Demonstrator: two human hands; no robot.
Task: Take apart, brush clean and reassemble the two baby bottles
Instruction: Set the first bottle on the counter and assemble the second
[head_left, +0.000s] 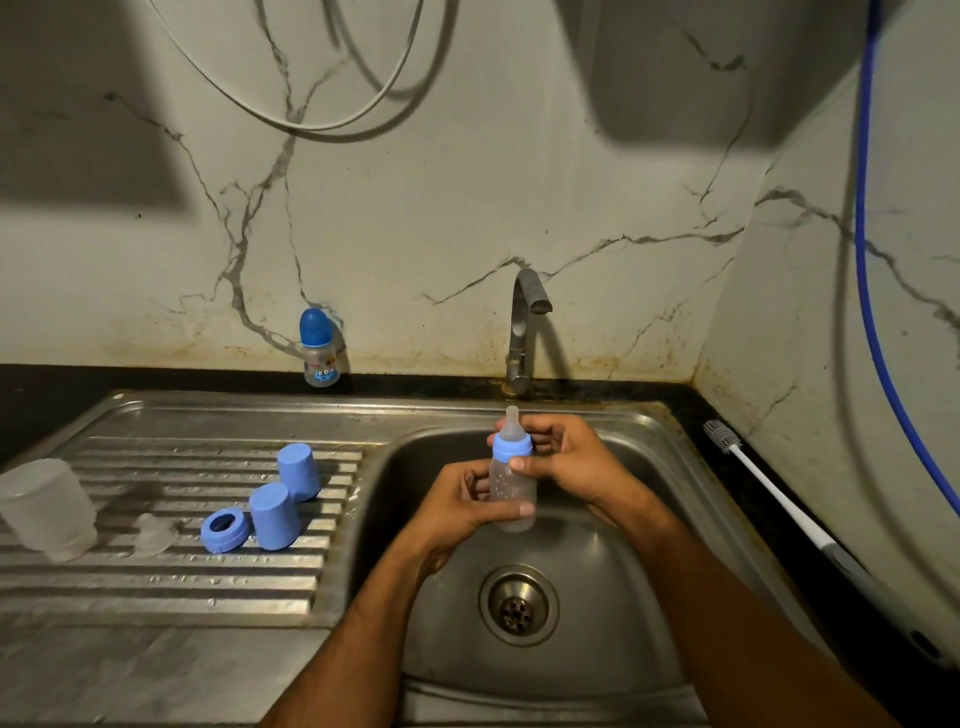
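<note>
stainless steel surrounds your hands: you hold a small frosted baby bottle (511, 488) upright over the sink basin (613, 587), above and slightly behind the drain (518, 606) and in front of the tap (523, 332). your left hand (462, 501) wraps the lower body of the bottle, fingers curled round it with the thumb across the front near the base. your right hand (566, 457) grips the blue screw ring (512, 451) at the neck, thumb on the front and fingers curled behind. the clear teat (512, 418) stands up through that ring.

on the ribbed draining board (156, 582) to your left lie the parts of the other bottle: a frosted bottle body (49, 509) standing mouth down at the far left, a clear teat lying flat (153, 532) beside it, a second blue ring (227, 529) tilted on the ribs, and 2 blue caps (274, 515), the nearer one just beside that ring and touching the farther one (298, 472).

a third bottle with a dark blue cap (318, 348) stands on the black counter against the marble wall. a long white-handled bottle brush (769, 488) lies on the counter to the right of the sink, bristles towards the wall, well apart from your hands.
</note>
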